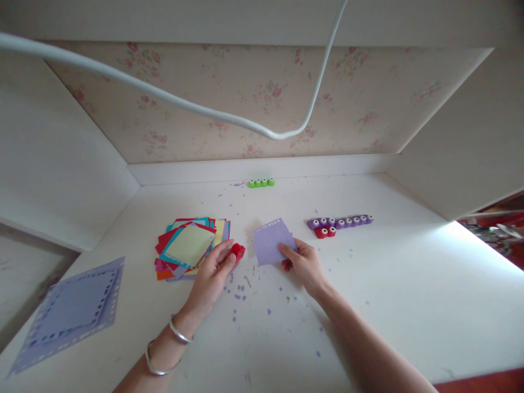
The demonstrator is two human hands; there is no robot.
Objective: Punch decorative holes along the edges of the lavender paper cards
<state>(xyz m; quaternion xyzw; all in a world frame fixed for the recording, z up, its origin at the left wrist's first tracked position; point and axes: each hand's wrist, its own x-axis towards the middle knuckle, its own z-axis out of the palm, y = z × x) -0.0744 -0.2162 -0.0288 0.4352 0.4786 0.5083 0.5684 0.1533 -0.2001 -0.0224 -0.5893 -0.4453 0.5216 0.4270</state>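
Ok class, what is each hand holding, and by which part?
Left hand: a red punch, by its left side. Right hand: purple paper, by its right edge.

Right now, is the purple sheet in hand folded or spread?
Spread: the sheet shows one flat face from the right hand to its punched far edge.

From over here I'm getting a matt paper purple sheet [268, 248], glossy plastic-looking red piece [238, 250], shiny metal bangles [178, 333], smooth bench [393, 295].
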